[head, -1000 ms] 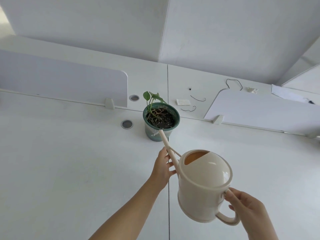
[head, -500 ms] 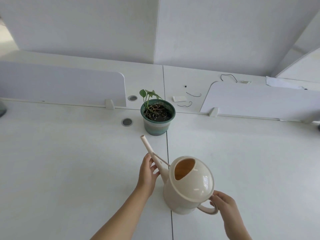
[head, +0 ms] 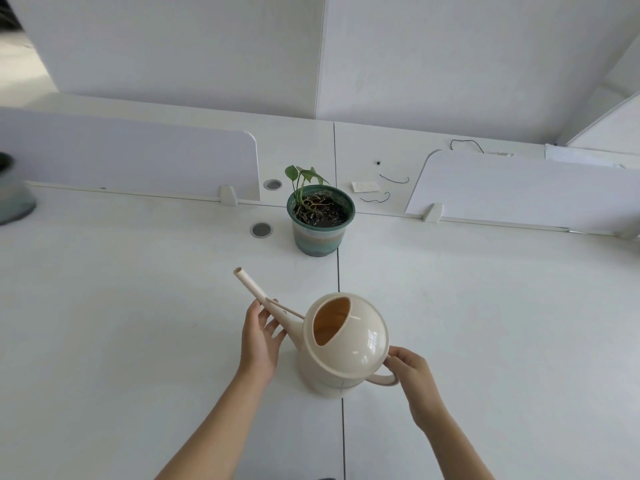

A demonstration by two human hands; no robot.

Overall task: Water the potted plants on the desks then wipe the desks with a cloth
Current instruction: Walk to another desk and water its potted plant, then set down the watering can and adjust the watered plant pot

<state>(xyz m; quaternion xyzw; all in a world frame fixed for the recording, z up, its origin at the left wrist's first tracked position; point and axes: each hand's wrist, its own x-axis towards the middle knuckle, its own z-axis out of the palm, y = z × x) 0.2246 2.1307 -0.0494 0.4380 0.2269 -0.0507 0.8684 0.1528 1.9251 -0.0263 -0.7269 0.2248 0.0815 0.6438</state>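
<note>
A cream watering can (head: 346,344) stands upright on the white desk (head: 138,323), its spout pointing up and to the left. My right hand (head: 410,370) grips its handle at the right. My left hand (head: 259,336) holds the lower part of the spout, fingers loosely around it. Beyond the can, a small green plant in a teal pot (head: 320,220) sits near the seam between two desks, its soil dark. No cloth is in view.
White divider panels (head: 131,157) (head: 526,188) stand behind the desk on either side of the plant. Round cable grommets (head: 261,230) lie left of the pot. A second pot (head: 14,195) shows at the far left edge. Thin wires and a small white pad (head: 365,186) lie on the far desk.
The watering can came down and back from the plant, going from tilted with its spout over the pot to upright on the desk. Both hands kept their hold.
</note>
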